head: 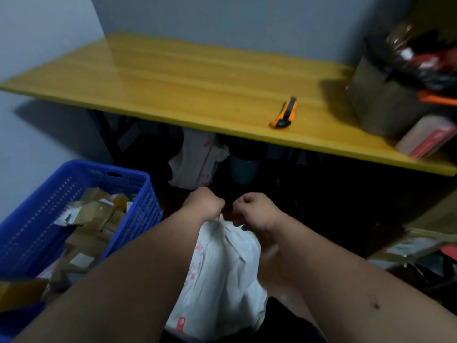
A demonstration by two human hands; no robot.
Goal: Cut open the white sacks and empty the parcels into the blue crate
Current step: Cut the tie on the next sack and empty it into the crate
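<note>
Low in the frame's centre, left hand (205,203) and right hand (256,209) curled their fingers tight, gripping the white sack (222,268) by its bunched top.

There is just one camera, sitting on the person's head. It is looking forward and down. Both arms are reaching out from the bottom edge, very near. The yellow surface (188,78) is lying farther off, with the wall behind it.
</note>
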